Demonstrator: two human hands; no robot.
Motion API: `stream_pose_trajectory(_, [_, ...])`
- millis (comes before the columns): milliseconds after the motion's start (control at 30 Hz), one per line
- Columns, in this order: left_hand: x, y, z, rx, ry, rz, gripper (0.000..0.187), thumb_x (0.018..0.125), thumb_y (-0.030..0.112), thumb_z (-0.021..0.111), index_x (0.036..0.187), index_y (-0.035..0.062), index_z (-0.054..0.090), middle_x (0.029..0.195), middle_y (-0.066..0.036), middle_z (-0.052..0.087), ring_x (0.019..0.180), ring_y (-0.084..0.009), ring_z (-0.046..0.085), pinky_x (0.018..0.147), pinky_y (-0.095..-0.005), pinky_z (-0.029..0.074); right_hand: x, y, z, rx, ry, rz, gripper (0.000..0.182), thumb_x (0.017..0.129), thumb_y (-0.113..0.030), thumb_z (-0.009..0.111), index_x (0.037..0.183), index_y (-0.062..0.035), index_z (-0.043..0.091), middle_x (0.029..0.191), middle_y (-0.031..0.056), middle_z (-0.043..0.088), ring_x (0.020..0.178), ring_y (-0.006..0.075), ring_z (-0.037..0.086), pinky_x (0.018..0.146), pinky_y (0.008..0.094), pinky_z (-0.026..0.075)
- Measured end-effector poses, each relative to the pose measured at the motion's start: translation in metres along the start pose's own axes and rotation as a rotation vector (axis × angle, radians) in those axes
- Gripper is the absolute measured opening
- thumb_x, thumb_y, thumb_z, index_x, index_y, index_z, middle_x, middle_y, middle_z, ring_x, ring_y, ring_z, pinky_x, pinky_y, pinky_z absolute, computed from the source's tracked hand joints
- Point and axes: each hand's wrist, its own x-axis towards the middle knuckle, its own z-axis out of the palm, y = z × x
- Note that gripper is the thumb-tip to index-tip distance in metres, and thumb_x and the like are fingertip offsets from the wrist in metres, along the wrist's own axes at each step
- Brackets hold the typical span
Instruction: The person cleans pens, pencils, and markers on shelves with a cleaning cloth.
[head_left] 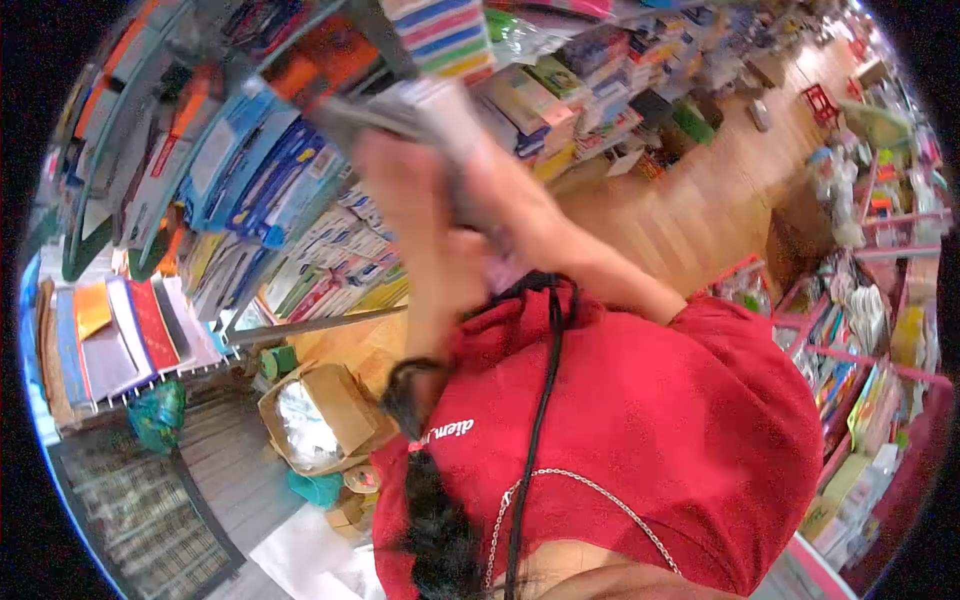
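Note:
Both of my hands are raised before the stocked shelf and smeared by motion. My left hand (400, 175) reaches up with a black band (405, 390) about its wrist. From the red sleeve on the right, my right hand (490, 180) comes in close beside it. Between and above them is a blurred grey-and-white flat item (435, 108), which both hands appear to grip. Its exact kind is too smeared to read, and most fingers are hidden or blurred. Behind the hands stand blue packs (260, 165) and stacked white boxes (345, 240).
An open cardboard box (325, 415) with white contents stands on the floor at lower left. Notebooks (130, 330) lie on a wire rack. A dark floor mat (145, 520) is below it. Pink-framed shelves (840, 360) line the right, beyond the wood floor (680, 215).

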Motion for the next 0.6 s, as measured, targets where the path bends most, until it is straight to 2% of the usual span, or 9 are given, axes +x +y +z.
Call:
stream_pose_trajectory(67, [0.030, -0.005, -0.012, -0.205, 0.143, -0.162, 0.069, 0.085, 0.051, 0.033, 0.133, 0.0032, 0.020, 0.139, -0.017, 0.016, 0.129, -0.0286, 0.015, 0.104, -0.0404, 0.012, -0.006, 0.001, 0.017, -0.116, -0.063, -0.140, 0.063, 0.088, -0.040, 0.039, 0.134, -0.0007, 0.018, 0.135, 0.0149, 0.025, 0.126, 0.0236, 0.022, 0.102, 0.0325, 0.016])
stream_pose_trajectory(100, [0.042, -0.010, -0.019, -0.299, 0.183, -0.196, 0.072, 0.084, 0.052, 0.034, 0.134, 0.0020, 0.017, 0.140, -0.016, 0.014, 0.129, -0.0243, 0.015, 0.104, -0.0358, 0.013, -0.003, 0.006, 0.021, -0.161, -0.099, -0.342, 0.065, 0.088, -0.041, 0.039, 0.134, -0.0015, 0.017, 0.135, 0.0150, 0.024, 0.126, 0.0237, 0.022, 0.102, 0.0331, 0.015])
stream_pose_trajectory(167, [0.040, 0.002, -0.023, 0.089, -0.038, -0.149, 0.075, 0.084, 0.052, 0.034, 0.134, 0.0001, 0.013, 0.140, -0.016, 0.013, 0.129, -0.0255, 0.015, 0.104, -0.0382, 0.011, -0.006, 0.001, 0.018, -0.064, -0.022, -0.278, 0.061, 0.090, -0.036, 0.038, 0.134, -0.0013, 0.015, 0.134, 0.0149, 0.026, 0.123, 0.0214, 0.025, 0.101, 0.0303, 0.018])
stream_pose_trajectory(267, [-0.026, 0.011, 0.019, -0.220, -0.040, -0.326, 0.069, 0.085, 0.051, 0.029, 0.132, -0.0002, 0.024, 0.139, -0.018, 0.017, 0.129, -0.0311, 0.016, 0.104, -0.0417, 0.011, 0.006, -0.015, -0.004, 0.089, 0.201, -0.297, 0.056, 0.091, -0.031, 0.037, 0.134, -0.0013, 0.016, 0.131, 0.0108, 0.030, 0.119, 0.0174, 0.028, 0.099, 0.0272, 0.021])
stream_pose_trajectory(367, [-0.035, 0.020, 0.023, -0.105, -0.172, -0.184, 0.069, 0.086, 0.051, 0.025, 0.131, -0.0006, 0.026, 0.138, -0.019, 0.019, 0.128, -0.0336, 0.016, 0.103, -0.0427, 0.012, 0.009, -0.007, -0.006, 0.426, 0.409, -0.264, 0.055, 0.091, -0.030, 0.037, 0.133, 0.0000, 0.018, 0.134, 0.0097, 0.027, 0.122, 0.0167, 0.024, 0.101, 0.0273, 0.018])
stream_pose_trajectory(433, [-0.009, 0.001, 0.012, -0.258, -0.260, -0.160, 0.068, 0.086, 0.050, 0.025, 0.132, -0.0008, 0.024, 0.137, -0.019, 0.020, 0.128, -0.0339, 0.018, 0.103, -0.0424, 0.012, 0.002, 0.012, -0.001, 0.162, 0.359, -0.311, 0.056, 0.091, -0.029, 0.036, 0.134, -0.0004, 0.015, 0.135, 0.0113, 0.025, 0.125, 0.0181, 0.021, 0.102, 0.0279, 0.015])
stream_pose_trajectory(500, [-0.001, -0.013, 0.007, -0.335, -0.132, -0.272, 0.069, 0.085, 0.049, 0.028, 0.133, 0.0004, 0.022, 0.136, -0.016, 0.026, 0.126, -0.0289, 0.023, 0.103, -0.0394, 0.014, -0.006, 0.024, 0.009, 0.080, 0.238, -0.249, 0.059, 0.090, -0.030, 0.036, 0.135, -0.0013, 0.009, 0.136, 0.0166, 0.021, 0.127, 0.0231, 0.017, 0.103, 0.0311, 0.012])
stream_pose_trajectory(533, [-0.002, -0.022, -0.001, -0.616, -0.022, -0.630, 0.071, 0.084, 0.052, 0.031, 0.133, 0.0023, 0.021, 0.136, -0.015, 0.025, 0.124, -0.0276, 0.027, 0.101, -0.0379, 0.019, -0.011, 0.025, 0.015, -0.075, 0.190, -0.285, 0.060, 0.090, -0.030, 0.037, 0.135, -0.0014, 0.009, 0.136, 0.0177, 0.021, 0.127, 0.0247, 0.018, 0.103, 0.0326, 0.012])
stream_pose_trajectory(600, [-0.001, -0.026, -0.007, -0.736, 0.052, -0.767, 0.073, 0.083, 0.054, 0.032, 0.134, 0.0028, 0.020, 0.136, -0.014, 0.023, 0.124, -0.0255, 0.026, 0.101, -0.0361, 0.020, -0.017, 0.029, 0.023, -0.177, 0.112, -0.272, 0.062, 0.089, -0.030, 0.040, 0.135, -0.0020, 0.009, 0.136, 0.0191, 0.022, 0.124, 0.0280, 0.023, 0.102, 0.0363, 0.014])
